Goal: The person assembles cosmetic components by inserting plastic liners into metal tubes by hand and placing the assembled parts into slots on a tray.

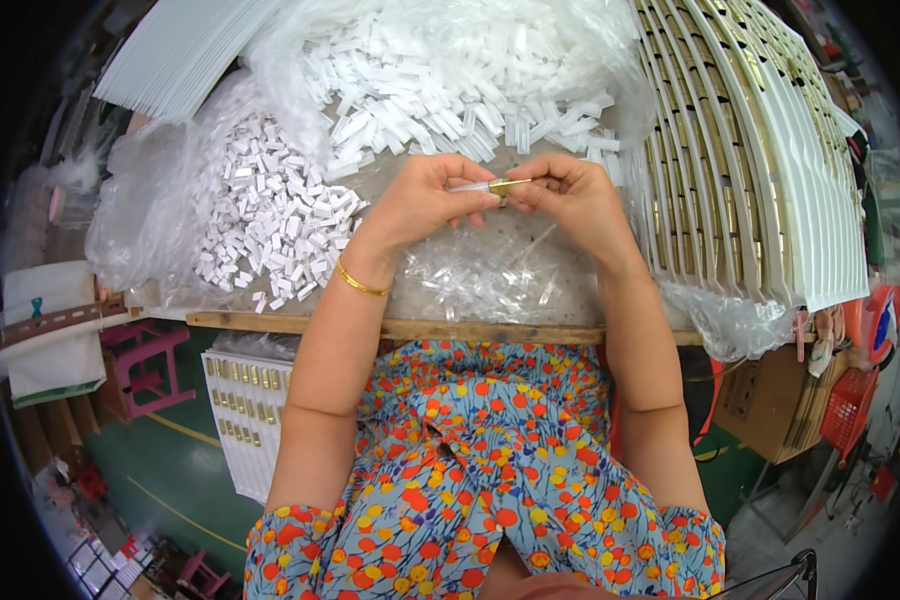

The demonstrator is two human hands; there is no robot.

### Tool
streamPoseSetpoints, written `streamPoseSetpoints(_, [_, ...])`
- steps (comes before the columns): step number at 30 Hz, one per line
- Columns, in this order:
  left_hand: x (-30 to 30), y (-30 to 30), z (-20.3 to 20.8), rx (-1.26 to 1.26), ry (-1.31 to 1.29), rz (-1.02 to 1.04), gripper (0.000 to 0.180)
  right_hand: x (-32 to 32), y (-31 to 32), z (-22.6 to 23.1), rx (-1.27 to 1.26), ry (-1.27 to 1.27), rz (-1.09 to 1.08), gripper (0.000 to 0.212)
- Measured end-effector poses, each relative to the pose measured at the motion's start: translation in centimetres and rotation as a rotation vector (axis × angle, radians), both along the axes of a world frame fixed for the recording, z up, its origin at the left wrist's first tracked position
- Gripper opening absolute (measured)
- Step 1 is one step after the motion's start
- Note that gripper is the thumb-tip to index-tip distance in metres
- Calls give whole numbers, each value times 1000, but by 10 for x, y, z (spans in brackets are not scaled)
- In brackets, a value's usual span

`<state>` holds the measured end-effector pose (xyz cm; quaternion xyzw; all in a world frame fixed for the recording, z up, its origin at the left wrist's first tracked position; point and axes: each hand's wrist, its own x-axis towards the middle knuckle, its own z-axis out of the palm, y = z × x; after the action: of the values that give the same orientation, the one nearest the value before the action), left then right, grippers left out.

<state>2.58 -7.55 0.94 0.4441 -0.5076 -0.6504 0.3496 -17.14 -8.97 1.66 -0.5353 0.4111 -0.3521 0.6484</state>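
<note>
Above the table's middle, my two hands meet at a small slim tube (470, 187) with a clear body and a gold end. The clear part sits pinched between the thumb and fingers of my left hand (440, 195). At the gold end, the thumb and fingertips of my right hand (565, 195) are closed on it. Under my hands lies a scatter of thin clear plastic pieces (480, 280). Just beyond is a big heap of translucent white rectangular pieces (420, 100). Small white blocks (270, 210) are piled left of my left wrist.
White ribbed trays (770, 170) with rows of gold pieces stand at the right. More ribbed sheets (175, 55) are stacked far left. Crumpled clear bags (150, 200) surround the piles. Below the wooden table edge (450, 329), a white tray (240, 400) holds gold pieces.
</note>
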Motion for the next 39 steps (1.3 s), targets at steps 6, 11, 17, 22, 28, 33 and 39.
streamPoseSetpoints(6, [4,-2,-4,7,55,-7,16,3,5,-3,15,9,-28,13])
streamPoseSetpoints(11, [4,-1,-2,-28,34,-20,15,3,5,-7,-183,23,-24,12])
streamPoseSetpoints(17, [3,-1,0,-35,-7,-28,15,1,3,-8,-204,9,-8,11])
streamPoseSetpoints(22, [6,0,-4,-30,7,-33,15,1,2,-9,-146,-4,33,13])
streamPoseSetpoints(28, [6,-1,-3,-19,2,-48,16,1,1,-12,-86,-20,10,12])
streamPoseSetpoints(33, [9,1,-2,-36,-57,-50,17,7,7,-11,-167,62,-1,11])
streamPoseSetpoints(39, [3,1,-3,-55,-1,-4,21,3,-2,-10,67,-62,-19,16])
